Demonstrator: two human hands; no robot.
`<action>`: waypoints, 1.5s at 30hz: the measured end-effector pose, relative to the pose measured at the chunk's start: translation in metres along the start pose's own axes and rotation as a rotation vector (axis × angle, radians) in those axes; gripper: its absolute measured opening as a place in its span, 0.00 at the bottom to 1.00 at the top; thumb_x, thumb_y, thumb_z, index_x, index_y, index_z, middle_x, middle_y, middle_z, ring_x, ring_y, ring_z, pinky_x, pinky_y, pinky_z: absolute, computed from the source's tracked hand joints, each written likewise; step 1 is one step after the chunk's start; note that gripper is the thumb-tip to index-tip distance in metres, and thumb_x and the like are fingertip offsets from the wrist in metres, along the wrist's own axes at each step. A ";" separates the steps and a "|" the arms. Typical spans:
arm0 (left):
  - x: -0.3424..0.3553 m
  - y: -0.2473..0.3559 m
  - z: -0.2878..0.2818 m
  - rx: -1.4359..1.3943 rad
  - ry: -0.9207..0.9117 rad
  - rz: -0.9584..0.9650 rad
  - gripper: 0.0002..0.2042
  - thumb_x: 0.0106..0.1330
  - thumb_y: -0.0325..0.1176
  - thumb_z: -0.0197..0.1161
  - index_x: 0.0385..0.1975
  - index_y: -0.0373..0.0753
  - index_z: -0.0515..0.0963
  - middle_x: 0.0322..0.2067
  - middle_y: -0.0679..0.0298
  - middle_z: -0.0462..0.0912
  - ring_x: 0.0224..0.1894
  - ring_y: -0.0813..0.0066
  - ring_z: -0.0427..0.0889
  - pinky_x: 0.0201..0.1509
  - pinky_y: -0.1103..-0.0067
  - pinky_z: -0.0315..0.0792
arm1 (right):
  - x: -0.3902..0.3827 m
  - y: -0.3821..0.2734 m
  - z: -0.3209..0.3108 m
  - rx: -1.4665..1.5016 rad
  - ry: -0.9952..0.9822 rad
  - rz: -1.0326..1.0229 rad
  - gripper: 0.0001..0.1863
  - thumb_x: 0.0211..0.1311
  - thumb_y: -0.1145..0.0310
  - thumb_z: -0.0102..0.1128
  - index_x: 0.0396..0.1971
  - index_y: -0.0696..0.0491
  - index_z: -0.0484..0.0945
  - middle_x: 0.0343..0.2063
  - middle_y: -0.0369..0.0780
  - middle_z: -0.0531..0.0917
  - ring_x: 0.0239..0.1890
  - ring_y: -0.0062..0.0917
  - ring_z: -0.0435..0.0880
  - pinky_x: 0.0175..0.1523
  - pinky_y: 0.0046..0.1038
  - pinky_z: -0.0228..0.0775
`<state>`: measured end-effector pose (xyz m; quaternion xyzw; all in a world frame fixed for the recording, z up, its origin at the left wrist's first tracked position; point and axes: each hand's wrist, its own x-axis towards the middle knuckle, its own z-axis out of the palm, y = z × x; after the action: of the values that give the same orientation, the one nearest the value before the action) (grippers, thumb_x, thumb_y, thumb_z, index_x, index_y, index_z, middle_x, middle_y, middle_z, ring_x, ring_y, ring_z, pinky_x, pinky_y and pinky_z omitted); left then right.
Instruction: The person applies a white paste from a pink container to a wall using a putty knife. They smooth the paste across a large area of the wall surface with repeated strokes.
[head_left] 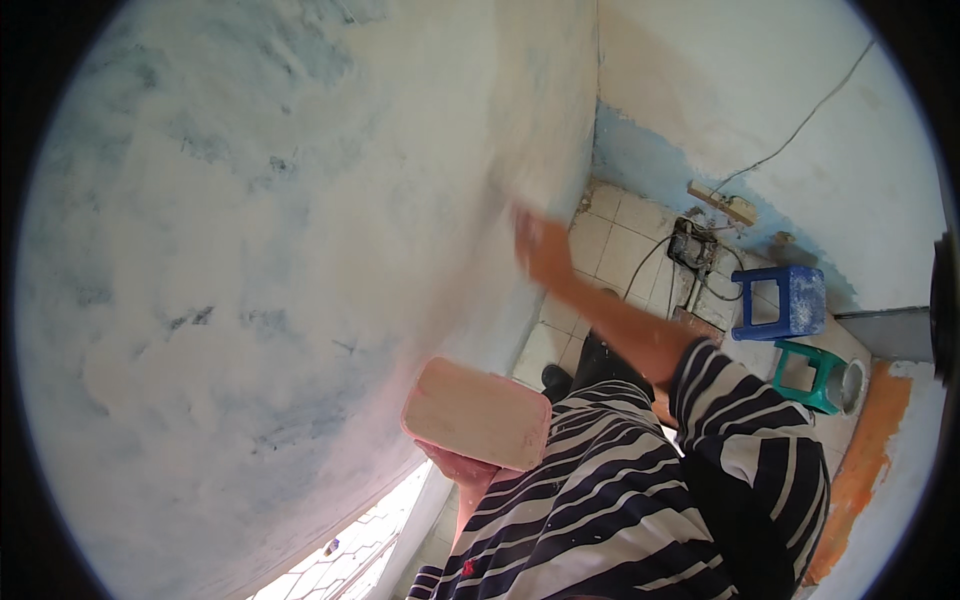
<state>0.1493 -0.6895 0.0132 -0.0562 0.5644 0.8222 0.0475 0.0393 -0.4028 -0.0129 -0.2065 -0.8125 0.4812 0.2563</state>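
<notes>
My left hand (459,464) grips a shallow rectangular tub (477,414) from below and the side. Its rim is pinkish and its inside is cream-coloured; I cannot tell whether that is a filling or the bare bottom. Ahead, my right hand (541,248) is raised close to the patchy white and pale-blue wall (300,250). Motion blurs its fingers, which look closed, and whatever they hold does not show clearly. A shadow falls on the wall beside this hand.
A blue plastic stool (800,300) and a green stool (828,378) stand on the tiled floor (625,255) to the right. Near them lie a dirty dark box (690,245) with loose cables and a wooden piece (722,203). A bright grille (350,550) shows at lower left.
</notes>
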 end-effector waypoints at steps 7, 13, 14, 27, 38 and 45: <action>-0.006 0.016 0.024 0.026 -0.016 -0.033 0.26 0.74 0.56 0.36 0.59 0.42 0.60 0.52 0.63 0.68 0.52 0.73 0.69 0.57 0.72 0.66 | 0.037 0.046 -0.043 0.283 0.342 0.257 0.15 0.69 0.64 0.49 0.45 0.59 0.77 0.17 0.32 0.72 0.17 0.16 0.67 0.26 0.27 0.65; -0.009 0.019 0.026 -0.156 -0.025 -0.113 0.27 0.74 0.57 0.36 0.60 0.43 0.60 0.52 0.65 0.69 0.52 0.73 0.70 0.57 0.74 0.65 | 0.016 -0.007 -0.019 0.094 0.000 0.063 0.17 0.65 0.68 0.50 0.52 0.58 0.75 0.33 0.52 0.83 0.30 0.43 0.82 0.37 0.34 0.73; -0.008 0.015 0.018 -0.151 -0.007 -0.102 0.27 0.74 0.58 0.36 0.60 0.43 0.60 0.52 0.65 0.69 0.52 0.73 0.70 0.58 0.74 0.65 | -0.022 0.007 0.012 0.180 0.149 -0.240 0.19 0.66 0.67 0.49 0.55 0.54 0.74 0.43 0.52 0.82 0.36 0.39 0.83 0.42 0.32 0.73; -0.011 0.008 0.010 -0.086 -0.061 -0.066 0.25 0.75 0.55 0.35 0.59 0.42 0.59 0.51 0.64 0.68 0.51 0.74 0.70 0.56 0.73 0.66 | -0.004 -0.036 -0.010 0.106 0.132 -0.032 0.17 0.70 0.63 0.45 0.33 0.62 0.77 0.24 0.55 0.80 0.29 0.36 0.85 0.34 0.35 0.71; -0.011 0.021 0.018 -0.255 -0.029 -0.166 0.28 0.73 0.58 0.36 0.63 0.44 0.58 0.57 0.61 0.68 0.58 0.67 0.70 0.59 0.69 0.68 | 0.079 0.011 -0.043 0.256 0.294 0.172 0.20 0.72 0.61 0.44 0.37 0.64 0.79 0.17 0.37 0.77 0.20 0.23 0.76 0.29 0.28 0.68; -0.016 0.031 0.031 -0.284 0.126 -0.117 0.24 0.72 0.56 0.42 0.50 0.41 0.69 0.40 0.62 0.77 0.41 0.67 0.79 0.45 0.69 0.75 | 0.011 -0.019 -0.047 0.956 0.310 0.527 0.20 0.72 0.54 0.47 0.34 0.56 0.79 0.20 0.33 0.75 0.19 0.19 0.73 0.27 0.27 0.71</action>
<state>0.1596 -0.6719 0.0553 -0.1466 0.4404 0.8843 0.0515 0.0578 -0.3734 0.0253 -0.3315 -0.3784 0.8072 0.3088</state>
